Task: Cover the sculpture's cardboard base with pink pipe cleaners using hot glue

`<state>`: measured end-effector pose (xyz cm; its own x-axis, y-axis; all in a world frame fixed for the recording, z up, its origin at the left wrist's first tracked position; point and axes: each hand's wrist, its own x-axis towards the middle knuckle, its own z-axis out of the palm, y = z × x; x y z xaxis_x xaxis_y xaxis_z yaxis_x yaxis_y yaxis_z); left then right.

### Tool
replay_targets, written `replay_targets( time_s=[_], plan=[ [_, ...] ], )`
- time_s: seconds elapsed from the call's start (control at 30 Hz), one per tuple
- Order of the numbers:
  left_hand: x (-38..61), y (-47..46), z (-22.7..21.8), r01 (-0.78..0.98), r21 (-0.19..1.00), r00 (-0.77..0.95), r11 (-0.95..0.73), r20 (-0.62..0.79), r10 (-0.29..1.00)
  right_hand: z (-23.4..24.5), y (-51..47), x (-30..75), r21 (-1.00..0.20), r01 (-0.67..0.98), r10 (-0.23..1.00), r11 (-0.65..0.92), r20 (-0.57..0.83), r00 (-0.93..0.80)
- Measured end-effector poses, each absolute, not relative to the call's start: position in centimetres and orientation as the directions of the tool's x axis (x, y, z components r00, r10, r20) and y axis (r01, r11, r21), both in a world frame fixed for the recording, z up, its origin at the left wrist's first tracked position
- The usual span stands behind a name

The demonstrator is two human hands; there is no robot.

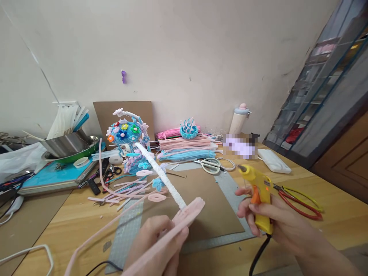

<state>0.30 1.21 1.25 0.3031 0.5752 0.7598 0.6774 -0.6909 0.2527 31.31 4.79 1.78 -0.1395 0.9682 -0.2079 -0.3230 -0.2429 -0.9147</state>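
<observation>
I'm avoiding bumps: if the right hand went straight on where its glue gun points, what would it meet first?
Likely the pale-handled scissors, though depth is unclear and the right hand may pass above them.

A pale bottle point(237, 123) stood near the wall point(218, 57) as I watched remotely, a white case point(274, 161) lying right of it on the desk point(336, 188). Far left, a steel bowl point(64, 143) sat above a green basin point(86, 152); a purple ornament point(124, 77) dotted the wall.

No readable text, labels, numbers or signs
</observation>
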Motion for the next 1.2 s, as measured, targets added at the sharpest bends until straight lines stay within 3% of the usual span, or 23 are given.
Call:
replay_targets(
  time_s=[0.07, 0.2, 0.43, 0.7, 0.97, 1.2],
  plan=[
    [-0.4, 1.6, 1.6, 0.668, 0.197, 0.370, -0.717, 0.748, 0.551, 2.1, 4.1, 31.2, -0.914, -0.332, 0.964, -0.233, -0.173, -0.202],
    [-0.7, 2.5, 2.3, 0.691, 0.250, 0.347, -0.678, 0.708, 0.615, 2.3, 3.1, 31.0, -0.903, -0.343, 0.939, -0.259, -0.151, -0.310],
    [-0.4, 3.3, 2.9, 0.681, 0.328, 0.325, -0.654, 0.665, 0.672, 3.3, 1.8, 29.0, -0.995, 0.062, 0.994, -0.084, -0.088, -0.071],
    [1.3, 3.4, 4.2, 0.636, 0.250, 0.398, -0.730, 0.704, 0.588, 3.9, 0.6, 26.3, -0.976, 0.219, 0.994, -0.008, 0.016, 0.106],
    [1.6, 3.4, 4.3, 0.610, 0.263, 0.402, -0.747, 0.710, 0.578, 4.2, 0.9, 27.2, -0.895, 0.433, 0.988, 0.107, 0.143, 0.051],
    [1.8, 3.6, 4.0, 0.580, 0.264, 0.391, -0.770, 0.740, 0.548, 5.9, 1.1, 27.6, -0.854, 0.495, 0.982, 0.161, 0.189, 0.007]
  ],
)
